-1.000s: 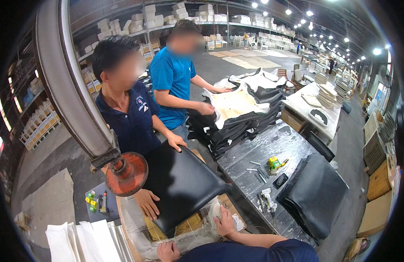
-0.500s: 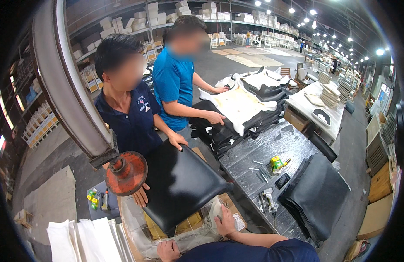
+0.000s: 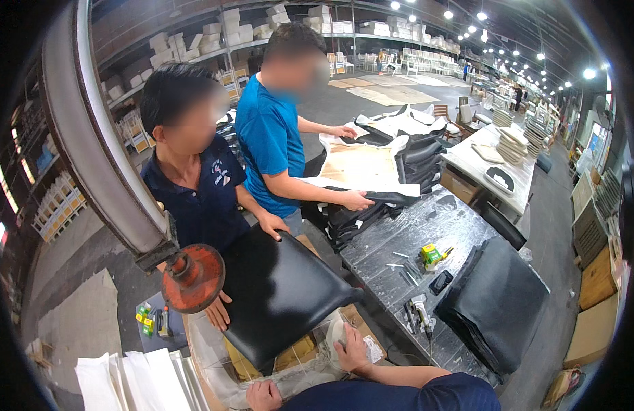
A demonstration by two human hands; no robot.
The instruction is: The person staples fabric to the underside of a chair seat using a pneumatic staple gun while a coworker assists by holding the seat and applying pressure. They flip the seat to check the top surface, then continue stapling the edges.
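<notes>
A black padded seat [image 3: 283,291] lies tilted over a box-like stand [image 3: 228,390] topped with wrinkled clear film, yellow material showing beneath. My right hand [image 3: 353,351] rests on the film-covered right side, near a pale rounded padded piece [image 3: 336,334], its fingers apart. My left hand [image 3: 264,396] sits at the stand's near edge, fingers loosely bent, holding nothing that I can see. Neither of my hands touches the seat. A co-worker in a dark polo has one hand [image 3: 272,225] on its far corner and the other hand [image 3: 219,312] at its left edge.
A red round press head [image 3: 192,277] hangs at the left. White sheets [image 3: 135,383] stand at lower left. On the dark table [image 3: 378,253] lie a tape measure [image 3: 432,255], a tool [image 3: 420,315] and stacked black covers [image 3: 495,301]. Another person handles a pale-backed cover [image 3: 361,164].
The person in blue has shifted the pale-backed cover, folding its near edge to show black. The view has tilted slightly. My hands and the black seat stay in place.
</notes>
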